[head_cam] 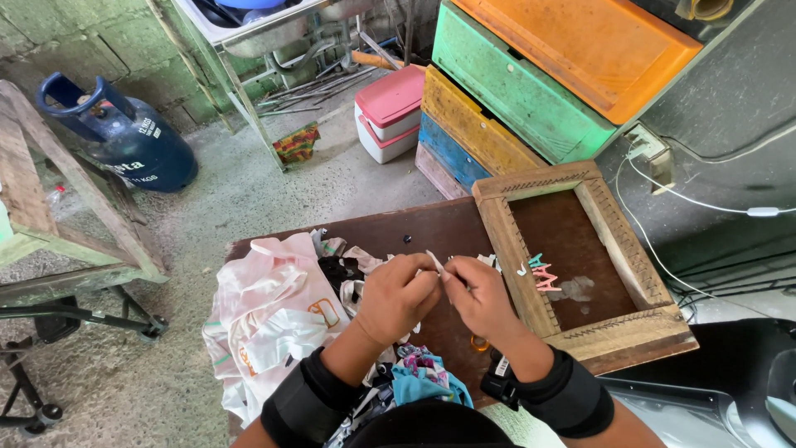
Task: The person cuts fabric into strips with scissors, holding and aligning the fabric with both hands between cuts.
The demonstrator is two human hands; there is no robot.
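Hands meet over a brown table in the head view: left hand and right hand both pinch a small white scrap between fingertips. Just left lies a crumpled white plastic bag. To the right, a wooden frame holds small pink and teal shapes.

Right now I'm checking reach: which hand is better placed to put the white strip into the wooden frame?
Right, probably. The right hand lies beside the wooden frame; the left hand is farther away. Both pinch the white strip.
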